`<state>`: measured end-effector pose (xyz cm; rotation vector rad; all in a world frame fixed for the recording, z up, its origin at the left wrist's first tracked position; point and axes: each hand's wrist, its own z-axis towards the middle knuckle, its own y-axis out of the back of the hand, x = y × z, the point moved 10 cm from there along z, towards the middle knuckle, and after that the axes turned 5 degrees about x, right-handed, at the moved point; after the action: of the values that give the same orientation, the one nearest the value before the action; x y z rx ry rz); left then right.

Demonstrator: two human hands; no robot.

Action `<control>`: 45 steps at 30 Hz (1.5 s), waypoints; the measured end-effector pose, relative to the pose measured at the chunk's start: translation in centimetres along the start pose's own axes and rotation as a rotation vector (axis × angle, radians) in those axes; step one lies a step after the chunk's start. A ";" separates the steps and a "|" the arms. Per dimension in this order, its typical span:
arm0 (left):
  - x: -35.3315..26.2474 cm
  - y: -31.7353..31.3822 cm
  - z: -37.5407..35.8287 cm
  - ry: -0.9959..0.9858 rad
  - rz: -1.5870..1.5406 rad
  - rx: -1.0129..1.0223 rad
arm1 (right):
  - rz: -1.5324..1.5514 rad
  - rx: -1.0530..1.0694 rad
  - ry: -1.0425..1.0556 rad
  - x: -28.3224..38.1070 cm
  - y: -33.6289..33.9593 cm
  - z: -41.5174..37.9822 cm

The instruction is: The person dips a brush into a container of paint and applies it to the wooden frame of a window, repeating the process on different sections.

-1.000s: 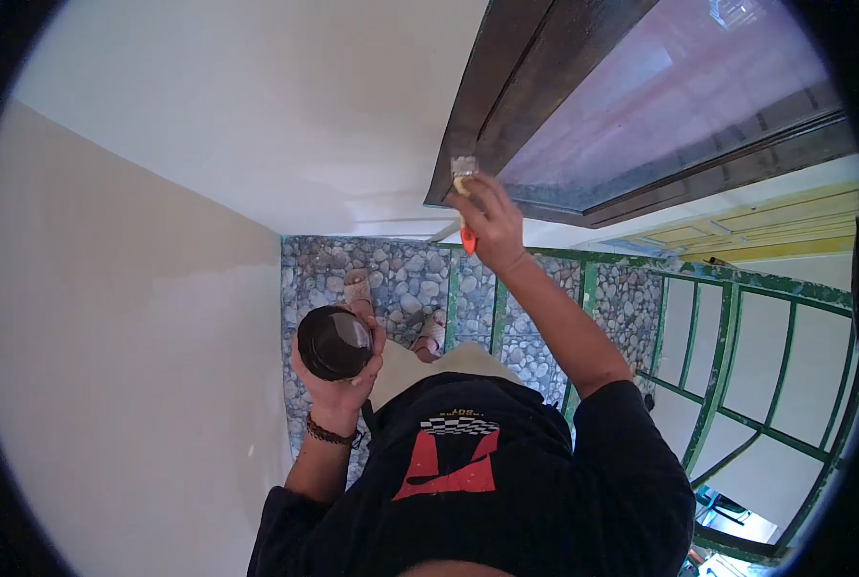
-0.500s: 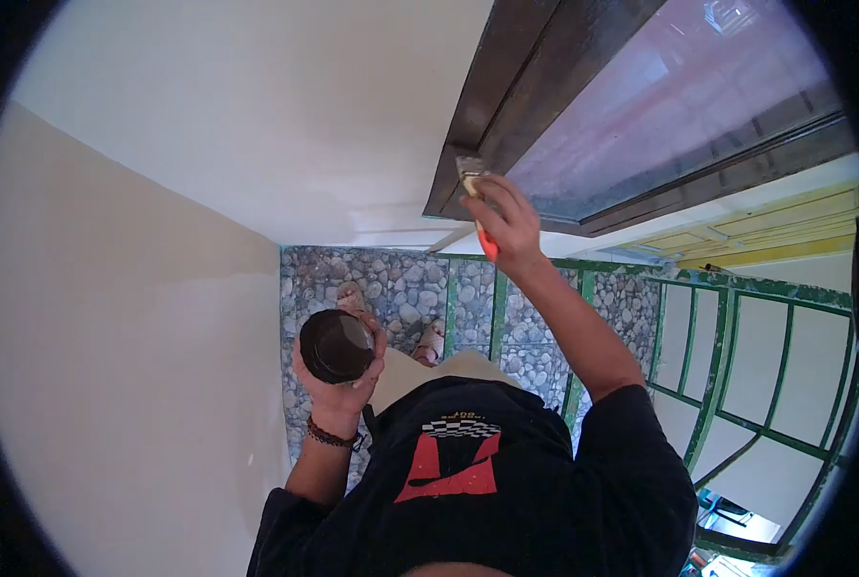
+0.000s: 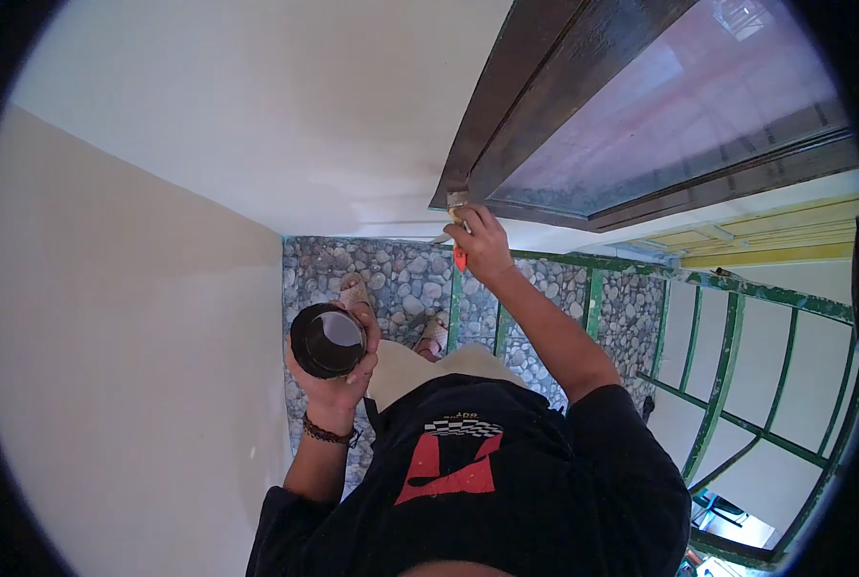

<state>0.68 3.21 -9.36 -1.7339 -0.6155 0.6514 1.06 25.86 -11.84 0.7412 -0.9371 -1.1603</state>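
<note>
From where I stand, the step in hand looks like brushing a dark coat onto the lower corner of the brown frame (image 3: pixel 518 115), close beside the pale wall (image 3: pixel 372 135). The person's right hand (image 3: pixel 485 252) has a narrow pinch on the brush (image 3: pixel 456 200), thumb and fingers about its handle with the orange end poking out below, and the bristles are up at that corner. The left hand (image 3: pixel 333 388) is curled around a dark open container (image 3: pixel 316 348), held near the body, a shine showing inside; how full it is I can't tell. The next move, I'd judge, calls for a light, steady stroke along the edge, sparing the wall, with the container kept level. Counting up: two hands, one brush, one container, one frame around one pane (image 3: pixel 641 125), two sandals (image 3: pixel 354 288) on the stone-patterned floor (image 3: pixel 405 274), and more green bars (image 3: pixel 721 375) than I can count surely
</note>
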 end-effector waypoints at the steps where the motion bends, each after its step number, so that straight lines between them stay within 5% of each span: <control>1: -0.1 0.3 0.0 -0.003 0.008 -0.005 | -0.002 -0.001 0.000 0.1 0.1 0.0; 3: -0.1 0.6 -0.2 -0.001 0.012 -0.008 | 0.028 0.133 -0.075 -0.3 -0.6 -0.1; 7: 0.3 0.0 0.0 0.026 -0.003 -0.003 | 0.025 0.045 -0.019 -0.3 3.6 2.1; 17: 1.5 0.6 0.7 0.094 0.058 -0.041 | -0.022 -0.501 0.139 5.6 25.0 4.1; 20: 3.0 -1.5 1.2 0.120 0.022 -0.092 | 0.129 -0.553 -0.124 5.1 29.9 2.9; 22: 3.6 -3.1 1.9 0.120 0.108 -0.096 | 0.873 -0.576 -0.547 0.9 29.0 0.9; 25: 5.3 -6.4 3.4 0.162 0.182 0.087 | 0.942 -0.498 -0.451 4.2 32.6 1.5; 28: 6.4 -9.0 3.8 0.162 0.217 -0.028 | 0.929 -0.393 -0.326 7.9 35.7 2.4; 30: 7.2 -11.4 4.5 0.188 0.243 0.213 | 0.905 -0.337 -0.277 10.1 36.7 2.7; 32: 7.6 -12.5 4.3 0.182 0.231 0.189 | 0.849 -0.272 -0.224 12.0 37.2 3.7; 37: 7.7 -13.3 4.1 0.125 0.270 0.212 | 0.550 -0.009 -0.137 14.2 36.2 6.0; 45: 7.0 -14.1 3.9 -0.015 0.334 0.280 | 0.534 0.131 -0.076 14.6 32.4 8.5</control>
<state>1.87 13.98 2.64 -1.5790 -0.2293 0.9375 8.75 19.81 23.38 0.5057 -1.1940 -0.6645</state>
